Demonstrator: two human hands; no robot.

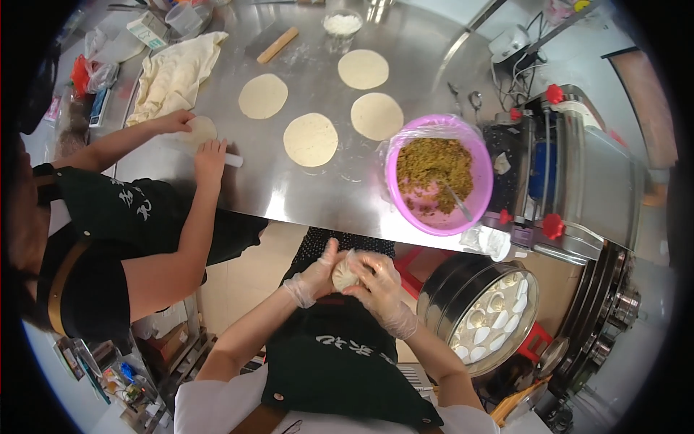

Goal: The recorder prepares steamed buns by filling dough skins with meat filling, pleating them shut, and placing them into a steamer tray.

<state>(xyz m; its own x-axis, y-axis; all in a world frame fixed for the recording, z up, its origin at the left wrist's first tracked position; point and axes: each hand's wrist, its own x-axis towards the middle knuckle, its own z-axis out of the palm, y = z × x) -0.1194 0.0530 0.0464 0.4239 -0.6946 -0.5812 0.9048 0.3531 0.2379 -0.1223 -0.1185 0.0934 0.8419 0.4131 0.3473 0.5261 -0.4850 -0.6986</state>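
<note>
My left hand (314, 275), in a clear plastic glove, cups a pleated dough bun (345, 275) in front of my dark green apron. My right hand (377, 289), also gloved, closes round the bun from the right, fingers over its pleats. Beyond them, on the steel table (289, 195), a pink bowl (408, 217) holds yellow-green chopped filling and a spoon. Several round dough wrappers (311, 139) lie flat on the steel. To my lower right, a round steamer (434, 300) holds several white pieces on paper rounds.
At left a co-worker (163, 275) works a wrapper with a white rolling pin (233, 160). Folded dough or cloth (173, 72), a scraper (278, 45) and a bowl of flour (342, 25) lie at the back. A steel machine (585, 166) stands right; a red stool (416, 271) is below.
</note>
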